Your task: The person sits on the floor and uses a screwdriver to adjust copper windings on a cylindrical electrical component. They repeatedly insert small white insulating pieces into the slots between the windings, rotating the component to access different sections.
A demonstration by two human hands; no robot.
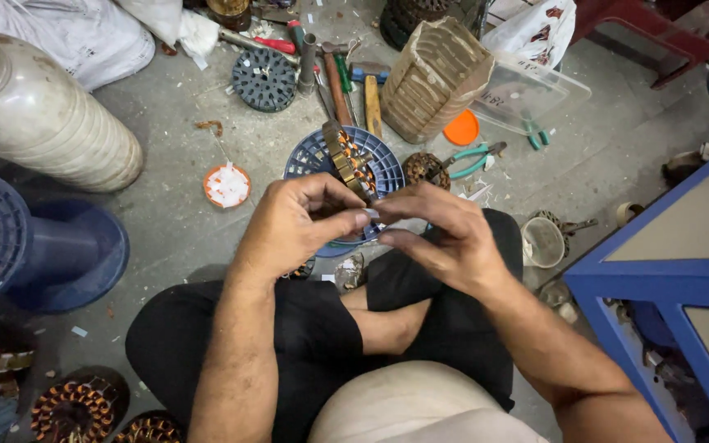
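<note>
At the far left a large blue spool (10, 246) lay on its side on the concrete floor (174, 230), with a pale ribbed cylinder (38, 115) behind it. Further right sat a small orange lid (226, 185) holding white scraps. The left hand (293, 226) was curled shut, thumb and fingertips pinched on the lower edge of a motor stator (348, 164) with copper windings, which rose tilted just above and between both hands. The stator stood over a blue slotted disc (309, 160) on the floor. The right hand (436, 234) met the left at the stator's base, its fingers bent and closed against the same lower edge, touching the other hand's fingertips. Beyond it lay teal-handled pliers (471, 157), an orange cap (462, 129) and a corrugated cardboard block (434, 78). A blue bench (658, 275) filled the right edge.
</note>
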